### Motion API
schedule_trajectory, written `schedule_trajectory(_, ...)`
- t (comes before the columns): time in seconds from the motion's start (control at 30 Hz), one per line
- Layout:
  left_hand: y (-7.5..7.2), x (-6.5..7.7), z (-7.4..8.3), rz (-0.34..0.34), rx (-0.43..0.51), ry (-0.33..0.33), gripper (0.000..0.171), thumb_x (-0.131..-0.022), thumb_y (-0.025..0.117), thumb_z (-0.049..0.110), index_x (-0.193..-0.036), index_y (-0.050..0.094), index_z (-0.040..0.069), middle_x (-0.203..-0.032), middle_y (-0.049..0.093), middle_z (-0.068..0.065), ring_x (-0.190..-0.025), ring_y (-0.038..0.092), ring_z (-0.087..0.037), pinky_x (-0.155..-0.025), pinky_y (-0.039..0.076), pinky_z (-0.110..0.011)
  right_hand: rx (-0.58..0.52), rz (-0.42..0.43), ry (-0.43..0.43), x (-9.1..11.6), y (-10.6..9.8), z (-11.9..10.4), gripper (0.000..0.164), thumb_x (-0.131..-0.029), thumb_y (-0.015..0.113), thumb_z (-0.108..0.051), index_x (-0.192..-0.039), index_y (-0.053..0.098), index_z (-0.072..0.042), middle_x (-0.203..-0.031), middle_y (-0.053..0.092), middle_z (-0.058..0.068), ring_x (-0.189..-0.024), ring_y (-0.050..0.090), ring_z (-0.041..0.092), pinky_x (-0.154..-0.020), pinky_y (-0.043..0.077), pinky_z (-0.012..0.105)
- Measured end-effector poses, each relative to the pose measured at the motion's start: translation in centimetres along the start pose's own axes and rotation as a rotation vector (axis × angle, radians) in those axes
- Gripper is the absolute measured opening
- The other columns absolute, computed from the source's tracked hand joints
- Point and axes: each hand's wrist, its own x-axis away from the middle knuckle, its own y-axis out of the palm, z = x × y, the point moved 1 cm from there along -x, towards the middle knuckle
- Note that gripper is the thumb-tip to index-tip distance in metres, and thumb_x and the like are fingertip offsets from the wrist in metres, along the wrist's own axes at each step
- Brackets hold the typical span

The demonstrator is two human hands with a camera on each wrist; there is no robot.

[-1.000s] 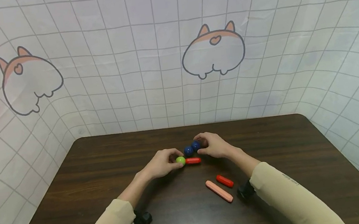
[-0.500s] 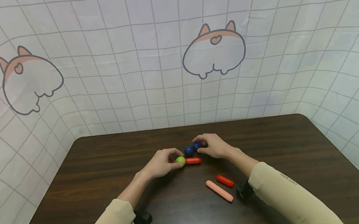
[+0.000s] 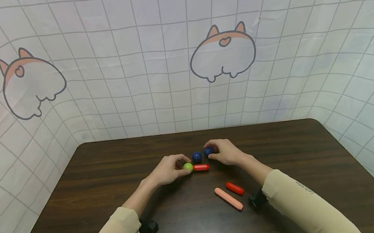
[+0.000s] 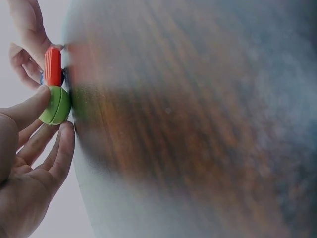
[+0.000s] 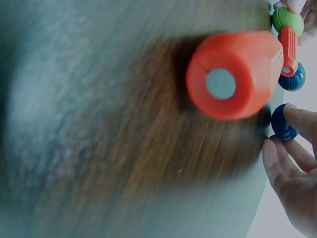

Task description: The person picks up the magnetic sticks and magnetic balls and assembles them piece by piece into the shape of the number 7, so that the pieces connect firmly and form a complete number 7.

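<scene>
My left hand [image 3: 168, 170] pinches a green ball [image 3: 188, 167] between thumb and fingers, low at the tabletop. A short red rod [image 3: 201, 167] extends from the ball's right side, end against it. In the right wrist view, the far end of this red rod [image 5: 289, 52] has a small hole. My right hand [image 3: 225, 152] pinches a dark blue ball [image 3: 208, 152]. Another blue ball [image 3: 196, 157] sits just left of it, behind the red rod, with a gap between the two blue balls. The left wrist view shows the green ball [image 4: 57, 105] with a seam round it.
On the dark wooden table [image 3: 187, 226], a second red rod [image 3: 234, 188] and a longer salmon-pink rod [image 3: 228, 198] lie near my right forearm. The red rod looms large in the right wrist view, a pale disc in its end. A white gridded cloth [image 3: 132, 80] hangs behind the table.
My right hand has shifted slightly right with its blue ball, opening a gap from the other blue ball, which stays in place. The left hand and green ball hold still.
</scene>
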Motion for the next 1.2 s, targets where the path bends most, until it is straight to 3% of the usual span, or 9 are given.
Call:
schedule_trajectory(0.7,0.0,0.3,0.2,0.011,0.004,-0.007,0.027,-0.094,0.077,0.013,-0.119,0.070,0.006,-0.104,0.071,-0.002,-0.093,0.067,-0.014,-0.074,0.055,-0.029,-0.063,0.011,0.026,1.5,-0.6,1.0,0.036,-0.099,0.070,-0.010,-0.133,0.062,-0.006,-0.130,0.065,0.015,-0.120,0.061,0.036,-0.101,0.047,0.054)
schedule_trajectory(1.2,0.0,0.1,-0.1,0.001,0.022,-0.017,0.026,-0.095,0.076,0.013,-0.119,0.069,0.005,-0.099,0.070,-0.002,-0.089,0.065,-0.016,-0.071,0.054,-0.029,-0.093,0.011,0.034,2.5,-0.9,1.3,0.035,-0.097,0.073,-0.009,-0.130,0.062,-0.007,-0.123,0.067,0.011,-0.115,0.063,0.031,-0.097,0.050,0.051)
